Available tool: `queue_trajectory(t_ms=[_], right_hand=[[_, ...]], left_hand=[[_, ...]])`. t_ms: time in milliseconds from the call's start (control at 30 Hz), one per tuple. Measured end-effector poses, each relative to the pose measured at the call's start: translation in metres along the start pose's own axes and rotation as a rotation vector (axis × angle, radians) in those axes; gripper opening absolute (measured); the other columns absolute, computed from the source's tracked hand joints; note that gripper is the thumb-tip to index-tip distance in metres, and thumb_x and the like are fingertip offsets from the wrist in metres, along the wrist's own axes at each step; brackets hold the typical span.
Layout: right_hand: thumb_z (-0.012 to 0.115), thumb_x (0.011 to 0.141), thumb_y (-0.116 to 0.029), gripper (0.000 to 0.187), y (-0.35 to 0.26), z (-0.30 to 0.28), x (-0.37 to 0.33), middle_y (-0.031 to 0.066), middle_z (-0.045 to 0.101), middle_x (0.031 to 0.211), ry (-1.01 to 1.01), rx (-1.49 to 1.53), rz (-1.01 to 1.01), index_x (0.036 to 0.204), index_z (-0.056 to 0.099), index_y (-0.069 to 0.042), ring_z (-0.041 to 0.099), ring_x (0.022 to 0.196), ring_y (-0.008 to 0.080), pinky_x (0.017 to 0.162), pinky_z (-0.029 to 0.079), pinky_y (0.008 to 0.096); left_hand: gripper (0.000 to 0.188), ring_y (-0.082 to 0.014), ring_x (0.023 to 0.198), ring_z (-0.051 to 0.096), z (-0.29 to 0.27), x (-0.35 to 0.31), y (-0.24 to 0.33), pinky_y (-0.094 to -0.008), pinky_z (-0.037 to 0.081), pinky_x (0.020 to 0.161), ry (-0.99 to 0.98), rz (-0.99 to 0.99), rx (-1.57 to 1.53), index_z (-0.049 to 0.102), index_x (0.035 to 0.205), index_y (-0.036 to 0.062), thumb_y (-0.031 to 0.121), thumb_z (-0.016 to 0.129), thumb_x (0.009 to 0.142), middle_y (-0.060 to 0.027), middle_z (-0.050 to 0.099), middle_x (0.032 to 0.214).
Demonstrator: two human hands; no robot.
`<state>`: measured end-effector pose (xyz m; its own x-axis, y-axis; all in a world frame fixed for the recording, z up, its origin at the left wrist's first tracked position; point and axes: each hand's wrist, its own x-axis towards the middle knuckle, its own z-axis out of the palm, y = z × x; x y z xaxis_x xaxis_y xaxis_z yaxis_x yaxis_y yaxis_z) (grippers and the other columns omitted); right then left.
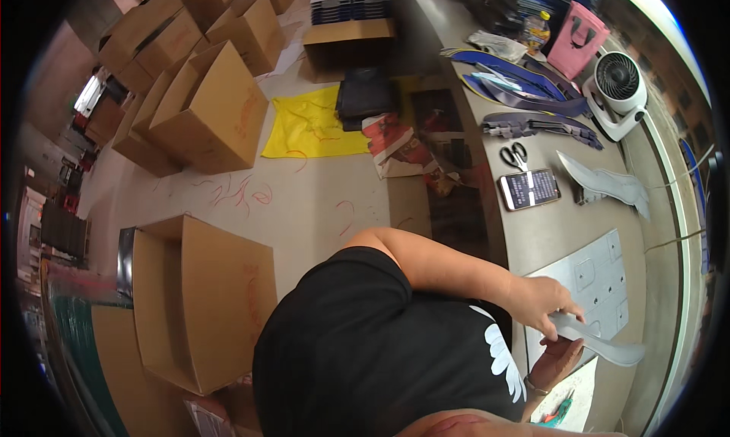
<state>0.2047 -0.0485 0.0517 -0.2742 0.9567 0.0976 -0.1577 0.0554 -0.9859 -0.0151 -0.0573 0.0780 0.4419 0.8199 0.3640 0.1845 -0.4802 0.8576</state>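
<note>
My left hand (541, 304) reaches across the table and is closed on one end of a grey, curved, flat piece (608, 348). My right hand (557, 361), with a watch at its wrist, is under the same piece, its fingers bent against it. The piece's far end sticks out past both hands to the right. Beneath it lies a pale grey flat sheet (604, 277) with outlined shapes and small dark spots. Close to my right wrist, a small green-and-orange tool (561, 411) rests on a white paper (582, 395).
Along the table are a phone (530, 189), scissors (514, 157), stacked curved grey pieces (608, 182), grey strips (544, 125), blue strips (517, 79), a white fan (617, 79) and a pink bag (578, 41). Cardboard boxes (220, 110), an open carton (228, 308) and yellow cloth (304, 125) stand or lie left.
</note>
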Motion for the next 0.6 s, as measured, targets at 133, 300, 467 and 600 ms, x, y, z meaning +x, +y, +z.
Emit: queue_trajectory(t_ms=[133, 300, 467, 600], right_hand=[[0.044, 0.103, -0.053, 0.066, -0.002, 0.030, -0.018, 0.0174, 0.059, 0.125, 0.091, 0.142, 0.060, 0.145, 0.041, -0.001, 0.059, 0.111, 0.0223, 0.093, 0.046, 0.0326], [0.044, 0.098, -0.063, 0.078, -0.003, 0.023, -0.027, 0.0278, 0.042, 0.142, 0.123, 0.079, 0.058, 0.146, 0.036, -0.002, 0.048, 0.134, 0.0404, 0.108, 0.043, 0.0477], [0.047, 0.101, -0.050, 0.065, -0.016, 0.029, -0.029, 0.0209, 0.054, 0.130, 0.057, 0.185, 0.068, 0.145, 0.039, -0.003, 0.059, 0.118, 0.0278, 0.091, 0.048, 0.0336], [0.051, 0.102, -0.036, 0.053, -0.007, 0.032, -0.019, 0.0070, 0.068, 0.104, 0.089, 0.321, 0.083, 0.144, 0.046, -0.005, 0.049, 0.067, 0.0070, 0.063, 0.040, 0.0238]], left_hand=[[0.066, -0.0287, 0.096, 0.067, -0.002, -0.021, 0.020, -0.0374, 0.051, 0.084, -0.067, -0.165, -0.183, 0.057, 0.139, 0.0101, 0.029, 0.079, 0.080, -0.0167, 0.068, 0.105], [0.064, -0.0200, 0.089, 0.068, -0.005, -0.027, 0.029, -0.0310, 0.050, 0.081, -0.101, -0.159, -0.369, 0.057, 0.141, 0.0187, 0.029, 0.080, 0.082, -0.0115, 0.071, 0.099], [0.069, -0.0202, 0.092, 0.068, -0.001, -0.021, 0.017, -0.0310, 0.051, 0.084, -0.059, -0.184, -0.505, 0.053, 0.143, 0.0089, 0.026, 0.080, 0.081, -0.0119, 0.072, 0.100], [0.078, -0.0250, 0.101, 0.067, -0.014, -0.010, 0.004, -0.0343, 0.051, 0.089, 0.028, -0.237, -0.327, 0.050, 0.143, 0.0010, 0.024, 0.083, 0.077, -0.0157, 0.071, 0.106]])
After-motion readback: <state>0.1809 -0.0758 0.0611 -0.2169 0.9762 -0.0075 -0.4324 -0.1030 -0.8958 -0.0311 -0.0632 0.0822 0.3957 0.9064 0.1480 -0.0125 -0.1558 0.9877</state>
